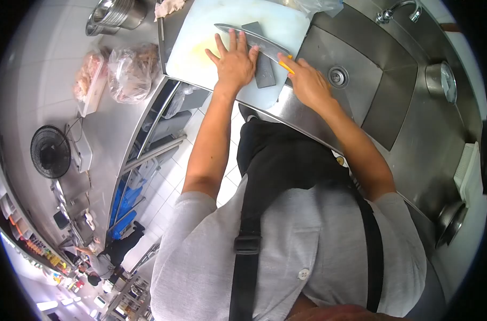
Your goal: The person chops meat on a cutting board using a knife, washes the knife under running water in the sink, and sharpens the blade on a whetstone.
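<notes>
A long kitchen knife (pixel 270 46) with a yellow handle lies slantwise across a dark grey sharpening stone (pixel 265 72). My right hand (pixel 309 83) is wrapped round the handle at the blade's right end. With fingers spread, my left hand (pixel 236 62) rests its fingertips on or against the blade, left of the stone. Under the stone is a white cutting board (pixel 192 32) with a yellowish stain near my left fingers. The stone's middle is partly covered by the blade.
Right of the board is a steel sink (pixel 356 59) with a tap (pixel 398 12). On the left counter stand bagged food (pixel 133 72), a plastic container of raw meat (pixel 89 80), stacked steel pots (pixel 115 16) and a black fan (pixel 50 151). Another person (pixel 104 262) is at the far lower left.
</notes>
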`<state>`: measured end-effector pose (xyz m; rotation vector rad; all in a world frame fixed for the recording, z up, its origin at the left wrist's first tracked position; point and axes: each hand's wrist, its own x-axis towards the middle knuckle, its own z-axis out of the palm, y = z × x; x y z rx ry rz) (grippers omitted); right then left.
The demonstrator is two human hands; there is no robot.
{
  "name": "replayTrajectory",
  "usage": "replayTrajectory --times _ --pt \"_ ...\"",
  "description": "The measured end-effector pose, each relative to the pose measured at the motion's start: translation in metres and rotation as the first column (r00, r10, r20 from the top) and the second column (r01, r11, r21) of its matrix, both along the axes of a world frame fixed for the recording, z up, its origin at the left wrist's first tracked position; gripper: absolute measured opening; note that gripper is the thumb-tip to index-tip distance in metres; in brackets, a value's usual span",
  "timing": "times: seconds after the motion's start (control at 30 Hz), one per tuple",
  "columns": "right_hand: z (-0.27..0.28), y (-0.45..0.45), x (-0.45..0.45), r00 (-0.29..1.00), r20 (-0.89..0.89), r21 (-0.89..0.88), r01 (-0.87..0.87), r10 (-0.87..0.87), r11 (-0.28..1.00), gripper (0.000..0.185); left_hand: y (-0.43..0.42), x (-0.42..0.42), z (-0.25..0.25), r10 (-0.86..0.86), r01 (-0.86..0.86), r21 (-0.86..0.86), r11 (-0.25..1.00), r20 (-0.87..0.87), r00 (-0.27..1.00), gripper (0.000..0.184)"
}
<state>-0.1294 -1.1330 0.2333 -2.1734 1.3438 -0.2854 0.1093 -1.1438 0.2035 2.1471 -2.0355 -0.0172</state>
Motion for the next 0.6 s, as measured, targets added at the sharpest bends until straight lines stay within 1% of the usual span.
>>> replayTrajectory --times 0.03,0.07,0.13,0.23,0.27,0.33,0.4,0.47,0.5,0.57,0.6 --pt "0.004 0.002 0.002 1.0 -0.019 0.005 0.004 -0.003 1.0 0.061 -0.005 0.004 0.002 0.022 -0.023 0.003 1.0 0.023 0.999 0.069" --pt "0.009 0.002 0.002 0.999 -0.041 0.004 0.007 -0.007 1.0 0.06 0.002 0.0 0.003 0.009 -0.009 0.003 1.0 0.014 1.0 0.068" --pt "0.005 0.034 -0.028 1.0 -0.013 0.004 0.016 -0.016 1.0 0.061 0.031 -0.027 0.001 -0.038 0.039 0.018 0.999 -0.042 0.998 0.07" --pt "0.024 0.068 -0.064 0.999 0.0 0.175 0.044 -0.045 0.984 0.062 0.067 -0.057 0.014 -0.117 0.128 0.09 0.988 -0.115 0.986 0.073" --pt "0.023 0.062 -0.062 0.999 0.013 0.146 0.033 -0.035 0.989 0.063 0.065 -0.056 0.011 -0.111 0.121 0.068 0.99 -0.142 0.984 0.072" --pt "0.02 0.037 -0.048 0.999 0.042 0.081 0.019 -0.022 0.997 0.064 0.039 -0.04 0.005 -0.075 0.08 0.039 0.996 -0.109 0.991 0.069" --pt "0.007 0.008 -0.018 1.0 0.004 0.024 0.015 -0.015 1.0 0.065 -0.004 -0.016 0.0 -0.03 0.027 -0.034 0.999 -0.078 0.996 0.066" --pt "0.004 0.002 -0.012 1.0 -0.006 -0.011 -0.002 0.002 1.0 0.066 -0.008 -0.012 0.009 -0.031 0.033 0.021 0.999 -0.095 0.995 0.067" --pt "0.007 0.013 -0.02 1.0 0.002 0.005 -0.011 0.011 1.0 0.066 -0.012 -0.01 0.014 -0.031 0.036 0.048 0.998 -0.103 0.994 0.067" --pt "0.015 0.044 -0.047 0.999 0.023 0.032 -0.027 0.027 0.999 0.065 0.024 -0.031 0.009 -0.096 0.1 0.025 0.995 -0.131 0.987 0.065" --pt "0.017 0.054 -0.059 0.999 0.027 0.044 -0.019 0.018 0.999 0.065 0.044 -0.043 0.015 -0.124 0.133 0.044 0.99 -0.16 0.979 0.065"
